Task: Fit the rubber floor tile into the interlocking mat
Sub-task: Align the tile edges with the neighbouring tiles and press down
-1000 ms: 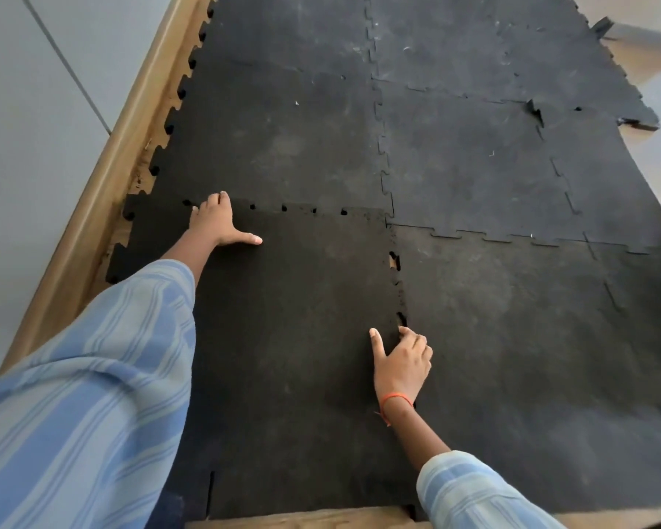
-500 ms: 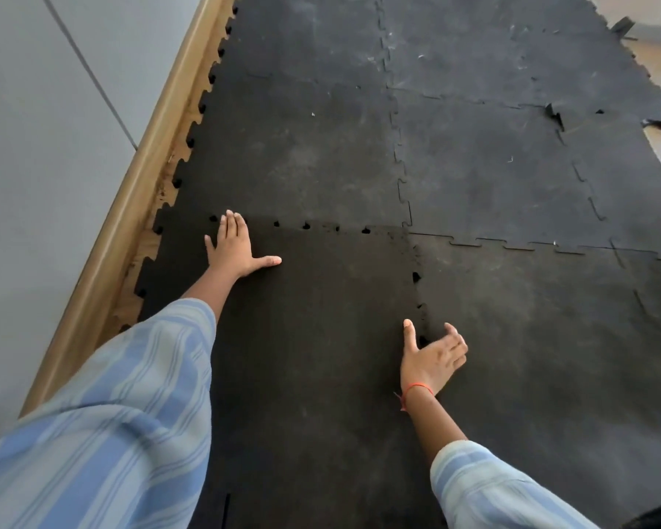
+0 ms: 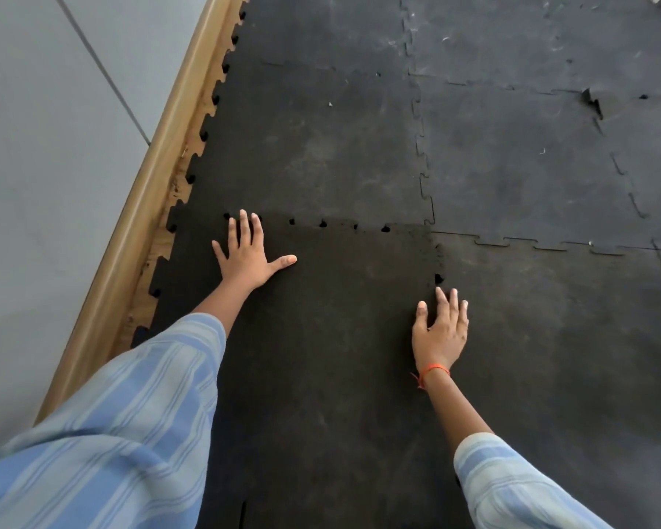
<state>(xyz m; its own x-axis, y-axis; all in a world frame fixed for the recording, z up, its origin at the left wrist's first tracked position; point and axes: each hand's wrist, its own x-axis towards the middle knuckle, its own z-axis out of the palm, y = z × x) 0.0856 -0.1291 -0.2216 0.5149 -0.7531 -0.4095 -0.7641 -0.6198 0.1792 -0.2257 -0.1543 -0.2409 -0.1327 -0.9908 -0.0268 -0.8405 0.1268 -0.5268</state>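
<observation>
Your left hand lies flat with fingers spread on the far-left part of the rubber floor tile, fingertips just short of the far seam; it clamps on nothing. Your right hand is also open and empty, palm down, fingers together, resting right on the tile's right-hand seam, just below a small dark gap.

To do this step well, work along each seam rather than pressing the middle. I'd walk the right hand up over that gap and push straight down until the tab drops into its notch, while the left hand pins the tile so it cannot creep. Then deal with the far edge, where several dark holes suggest unseated tabs. Press with the heel of the palm; rubber this dense probably needs firm weight.

The tile is dark, matte and slightly darker than the neighbouring interlocking mat, which looks greyer and scuffed. It lies in the near-left corner of the mat, its toothed left edge beside the wooden border. The right seam near your hand looks mostly closed.
</observation>
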